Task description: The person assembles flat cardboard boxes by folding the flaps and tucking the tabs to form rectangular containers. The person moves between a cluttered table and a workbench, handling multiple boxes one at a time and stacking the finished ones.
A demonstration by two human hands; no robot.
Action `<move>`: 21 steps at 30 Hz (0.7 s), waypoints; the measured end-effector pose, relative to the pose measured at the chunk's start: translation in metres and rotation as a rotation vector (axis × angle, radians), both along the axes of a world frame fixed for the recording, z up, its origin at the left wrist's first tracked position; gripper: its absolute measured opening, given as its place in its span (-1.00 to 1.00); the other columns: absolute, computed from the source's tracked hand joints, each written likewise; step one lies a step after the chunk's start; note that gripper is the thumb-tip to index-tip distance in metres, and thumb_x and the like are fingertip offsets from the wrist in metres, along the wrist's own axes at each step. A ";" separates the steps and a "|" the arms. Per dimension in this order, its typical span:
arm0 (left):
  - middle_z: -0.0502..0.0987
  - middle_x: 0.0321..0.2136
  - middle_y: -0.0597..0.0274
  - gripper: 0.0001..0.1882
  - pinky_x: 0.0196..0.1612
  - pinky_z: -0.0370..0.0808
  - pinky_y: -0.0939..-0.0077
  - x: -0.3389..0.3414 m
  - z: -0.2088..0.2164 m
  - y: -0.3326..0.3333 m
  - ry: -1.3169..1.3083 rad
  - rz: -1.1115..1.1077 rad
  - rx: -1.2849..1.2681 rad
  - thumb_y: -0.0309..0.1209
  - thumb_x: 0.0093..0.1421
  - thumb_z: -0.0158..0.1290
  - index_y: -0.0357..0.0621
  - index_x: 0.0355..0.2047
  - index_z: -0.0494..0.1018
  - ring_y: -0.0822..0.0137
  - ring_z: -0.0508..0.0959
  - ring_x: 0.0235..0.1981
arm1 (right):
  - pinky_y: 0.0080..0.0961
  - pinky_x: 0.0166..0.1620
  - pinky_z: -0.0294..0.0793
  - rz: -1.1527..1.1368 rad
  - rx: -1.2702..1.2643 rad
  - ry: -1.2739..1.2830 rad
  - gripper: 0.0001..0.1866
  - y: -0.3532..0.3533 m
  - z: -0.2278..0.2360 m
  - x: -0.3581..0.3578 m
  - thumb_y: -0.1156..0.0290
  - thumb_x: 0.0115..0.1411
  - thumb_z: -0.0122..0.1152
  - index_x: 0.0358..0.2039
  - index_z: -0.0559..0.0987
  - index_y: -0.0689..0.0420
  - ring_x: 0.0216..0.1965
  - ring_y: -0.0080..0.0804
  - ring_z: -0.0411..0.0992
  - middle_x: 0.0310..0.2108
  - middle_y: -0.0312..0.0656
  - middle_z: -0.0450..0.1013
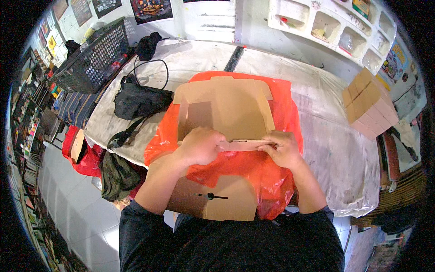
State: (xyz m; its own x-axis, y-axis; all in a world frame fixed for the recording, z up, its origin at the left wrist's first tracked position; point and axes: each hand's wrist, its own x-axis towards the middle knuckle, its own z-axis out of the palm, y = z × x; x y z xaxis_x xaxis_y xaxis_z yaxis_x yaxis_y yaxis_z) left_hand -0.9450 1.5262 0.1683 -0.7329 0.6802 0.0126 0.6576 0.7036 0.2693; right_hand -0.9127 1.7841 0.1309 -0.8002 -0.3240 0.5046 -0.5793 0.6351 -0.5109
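A brown cardboard box [235, 106] stands open in front of me, its lid with side flaps raised at the far side. Both hands are at its near wall. My left hand [202, 144] is closed on the left part of that wall's folded edge. With thumb and fingers, my right hand [283, 147] pinches the same edge near the right corner. Under the box spreads an orange-red plastic bag [287, 109], hanging over the table's near edge. Another flat cardboard piece [226, 197] with a dark printed mark lies close to my body, partly on the bag.
The table [331, 158] has a stained white cover. A black bag [140, 97] with straps lies left of the box, and a dark plastic basket [93, 59] stands farther left. Stacked cardboard boxes [369, 102] sit at the right edge. A white wall organizer [333, 29] hangs behind.
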 end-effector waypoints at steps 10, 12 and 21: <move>0.53 -0.29 0.16 -0.67 -0.14 0.41 0.46 0.012 0.006 -0.039 0.178 0.386 1.168 -0.25 0.03 0.18 -0.17 -0.25 0.43 0.31 0.51 -0.20 | -0.50 -0.51 0.36 0.060 -0.018 0.264 -0.80 0.000 0.005 0.000 0.66 -0.20 0.27 -0.48 0.53 0.19 -0.59 -0.33 0.40 -0.59 -0.16 0.43; 0.48 -0.14 0.14 -0.53 -0.03 0.35 0.44 0.022 0.004 -0.064 0.022 0.655 1.223 -0.20 0.07 0.15 -0.18 -0.07 0.37 0.35 0.45 -0.07 | -0.51 -0.50 0.36 0.035 0.017 0.283 -0.81 0.000 0.023 0.015 0.66 -0.22 0.27 -0.50 0.54 0.18 -0.57 -0.33 0.41 -0.58 -0.16 0.44; 0.40 -0.06 0.20 -0.42 0.02 0.30 0.48 0.127 -0.013 -0.067 -0.443 0.421 1.640 -0.40 0.03 0.15 -0.17 0.07 0.25 0.40 0.39 -0.05 | -0.40 -0.29 0.45 0.098 -0.065 0.366 -0.76 -0.009 0.035 0.121 0.42 -0.12 0.27 -0.38 0.54 0.19 -0.38 -0.21 0.47 -0.42 -0.09 0.47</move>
State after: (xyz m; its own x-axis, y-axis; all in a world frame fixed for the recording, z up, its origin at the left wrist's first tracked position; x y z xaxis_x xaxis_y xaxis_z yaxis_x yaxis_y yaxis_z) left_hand -0.8185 1.4595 0.1557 -0.9785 -0.0513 0.1997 0.2044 -0.3684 0.9069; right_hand -0.7920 1.7750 0.1655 -0.5302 -0.3478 0.7732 -0.7871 0.5409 -0.2964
